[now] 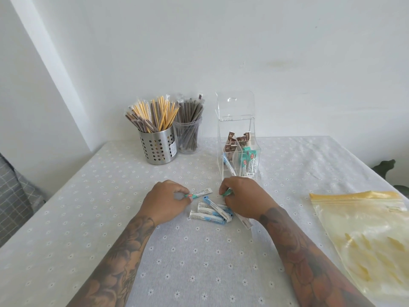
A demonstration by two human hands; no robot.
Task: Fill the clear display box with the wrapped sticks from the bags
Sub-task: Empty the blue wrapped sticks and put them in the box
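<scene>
A table under a pale tablecloth (88, 218) with small white flowers fills the view. Taking the clear display box (238, 138) as landmark: it stands at the far middle of the table, lid raised, with brown-wrapped sticks (232, 142) in its back compartments and green-and-white wrapped sticks (250, 161) in its front right one. A yellowish zip bag (365, 229) lies flat to the box's near right. A perforated steel cup (158, 147) of wrapped straws and a clear cup (188, 136) of dark ones stand to its left. Just in front of the box, the left hand (162, 201) pinches a green-ended stick (198, 193), the right hand (242, 196) grips another green stick (227, 192). Between the hands lie loose blue-and-white sticks (212, 212).
</scene>
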